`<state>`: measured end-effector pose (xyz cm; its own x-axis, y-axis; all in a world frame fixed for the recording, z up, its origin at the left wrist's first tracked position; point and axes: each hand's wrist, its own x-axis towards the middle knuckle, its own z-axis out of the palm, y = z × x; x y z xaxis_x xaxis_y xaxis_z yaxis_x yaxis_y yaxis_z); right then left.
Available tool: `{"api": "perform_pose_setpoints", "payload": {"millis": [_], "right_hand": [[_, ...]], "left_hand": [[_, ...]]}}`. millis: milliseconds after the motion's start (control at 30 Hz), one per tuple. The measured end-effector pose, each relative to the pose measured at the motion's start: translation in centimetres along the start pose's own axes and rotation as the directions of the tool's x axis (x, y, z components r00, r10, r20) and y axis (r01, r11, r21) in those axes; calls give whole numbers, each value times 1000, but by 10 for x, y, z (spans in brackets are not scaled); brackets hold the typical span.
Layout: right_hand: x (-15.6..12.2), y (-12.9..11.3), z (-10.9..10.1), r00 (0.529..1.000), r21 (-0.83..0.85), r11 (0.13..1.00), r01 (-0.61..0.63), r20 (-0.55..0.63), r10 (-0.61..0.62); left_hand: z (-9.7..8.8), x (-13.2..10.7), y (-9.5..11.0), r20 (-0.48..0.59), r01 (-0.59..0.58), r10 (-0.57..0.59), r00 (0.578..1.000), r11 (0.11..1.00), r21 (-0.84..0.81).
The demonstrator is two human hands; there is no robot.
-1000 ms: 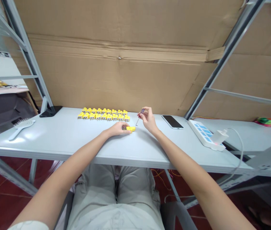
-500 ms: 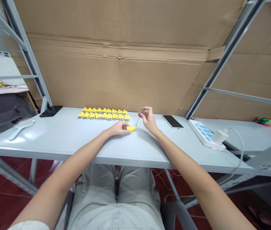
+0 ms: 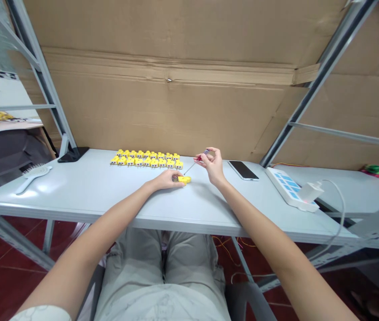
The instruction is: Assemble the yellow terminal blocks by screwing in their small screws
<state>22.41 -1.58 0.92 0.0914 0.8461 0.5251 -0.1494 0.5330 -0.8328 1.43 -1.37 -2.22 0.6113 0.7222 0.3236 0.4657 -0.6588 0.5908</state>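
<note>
My left hand (image 3: 166, 179) is closed around a small yellow piece (image 3: 184, 179) with a dark end, low over the tabletop. Between the fingertips of my right hand (image 3: 213, 165) is the handle of a thin screwdriver (image 3: 201, 157), part red and part clear. Its metal shaft slants down to the left, and the tip is at the yellow piece; whether they touch I cannot tell. Behind my left hand, two rows of small yellow toy-like figures (image 3: 147, 161) with eye-like spots stand on the white table (image 3: 109, 189).
A phone (image 3: 243, 170) lies right of my right hand. Farther right is a power strip (image 3: 288, 189) with a white charger (image 3: 310, 191) and cable. A hairbrush (image 3: 32, 177) rests at the left. Cardboard (image 3: 176, 111) closes off the back between metal posts.
The screwdriver has tilted from steep to more slanted, its tip now farther left over the yellow piece. My right hand has shifted slightly right. The whole view has moved a little.
</note>
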Motion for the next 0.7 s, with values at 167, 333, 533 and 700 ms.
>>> {"api": "perform_pose_setpoints", "payload": {"millis": [167, 333, 533, 700], "right_hand": [[-2, 1, 3, 999, 12, 1000, -27, 29, 27], [-4, 2, 2, 998, 6, 999, -54, 43, 54], [-3, 4, 1, 997, -29, 998, -58, 58, 59], [-3, 5, 2, 996, -43, 997, -64, 61, 66]], "left_hand": [[1, 0, -1, -5, 5, -5, 1000, 1000, 15], [1, 1, -2, -3, 4, -3, 1000, 999, 32], [0, 0, 0, -1, 6, -6, 1000, 1000, 21], [0, 0, 0, 1, -5, 5, 1000, 1000, 18]]}}
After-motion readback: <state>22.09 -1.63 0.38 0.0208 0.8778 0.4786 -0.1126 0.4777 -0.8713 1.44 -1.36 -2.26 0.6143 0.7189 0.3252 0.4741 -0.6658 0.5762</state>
